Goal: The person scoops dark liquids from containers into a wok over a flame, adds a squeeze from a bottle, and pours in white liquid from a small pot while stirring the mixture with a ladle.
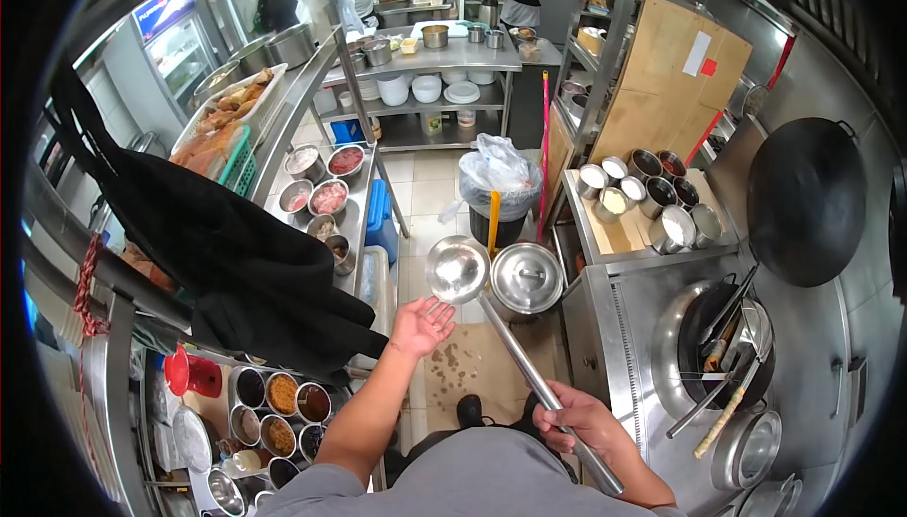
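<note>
My right hand (578,415) is wrapped round the long metal handle of a ladle (518,347), near its lower part. The ladle's round bowl is at the far end, level with a lidded steel pot (526,279) and overlapping its left side in this view. Held palm up with the fingers spread, my left hand (421,327) is just below the ladle's bowl and holds nothing.
On the right, a wok (694,389) on the stove holds a strainer and other tools, beside a counter of seasoning tins (652,196). A bagged bin (501,181) stands ahead. Shelves on the left carry meat bowls (329,198) and a hanging black cloth (217,243).
</note>
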Demonstrator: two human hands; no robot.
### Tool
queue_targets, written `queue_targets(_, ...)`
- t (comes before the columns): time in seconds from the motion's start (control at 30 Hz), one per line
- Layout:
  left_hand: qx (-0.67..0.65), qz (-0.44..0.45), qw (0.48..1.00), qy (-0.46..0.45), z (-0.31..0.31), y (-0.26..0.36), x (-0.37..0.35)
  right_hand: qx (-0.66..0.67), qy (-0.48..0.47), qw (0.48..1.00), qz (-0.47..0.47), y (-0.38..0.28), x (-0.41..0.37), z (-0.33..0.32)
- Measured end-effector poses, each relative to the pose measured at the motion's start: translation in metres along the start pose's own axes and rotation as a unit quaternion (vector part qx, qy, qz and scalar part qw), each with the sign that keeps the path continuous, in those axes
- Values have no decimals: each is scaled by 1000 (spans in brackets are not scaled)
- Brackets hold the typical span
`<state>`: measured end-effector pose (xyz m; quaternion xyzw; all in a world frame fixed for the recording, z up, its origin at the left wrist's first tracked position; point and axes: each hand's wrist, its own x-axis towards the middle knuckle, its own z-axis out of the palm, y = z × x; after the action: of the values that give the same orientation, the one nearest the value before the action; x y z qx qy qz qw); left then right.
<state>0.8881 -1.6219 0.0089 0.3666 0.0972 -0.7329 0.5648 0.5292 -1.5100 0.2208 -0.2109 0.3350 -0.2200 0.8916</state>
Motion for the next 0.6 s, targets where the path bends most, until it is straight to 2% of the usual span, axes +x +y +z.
queue_targets(0.6,-49,48,998,-9,-11,33,-24,-54,-42,997,25,-7,11,22)
